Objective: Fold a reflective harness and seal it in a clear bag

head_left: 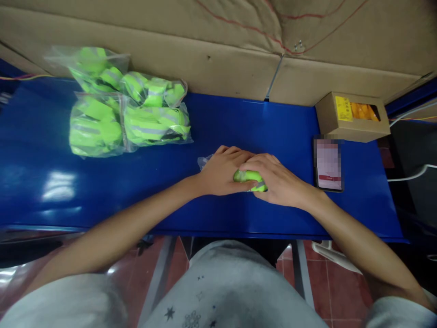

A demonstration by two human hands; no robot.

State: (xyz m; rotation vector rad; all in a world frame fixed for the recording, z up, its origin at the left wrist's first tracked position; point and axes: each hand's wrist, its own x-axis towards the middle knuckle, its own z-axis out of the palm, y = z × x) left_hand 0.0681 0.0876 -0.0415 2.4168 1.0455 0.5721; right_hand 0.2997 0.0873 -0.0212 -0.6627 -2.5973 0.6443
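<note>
Both my hands meet at the middle of the blue table (143, 182). Between them lies a neon-green folded item (246, 177) inside a clear plastic bag (204, 161), whose edge sticks out to the left. My left hand (223, 171) presses down on it with fingers curled over the top. My right hand (278, 177) covers it from the right, fingers wrapped round the green bundle. Most of the bundle is hidden under the hands.
Several clear bags of neon-green reflective items (123, 107) lie at the back left. A phone (328, 165) lies face up at the right, beside a small cardboard box (351, 116). Cardboard sheets (239, 50) line the back edge.
</note>
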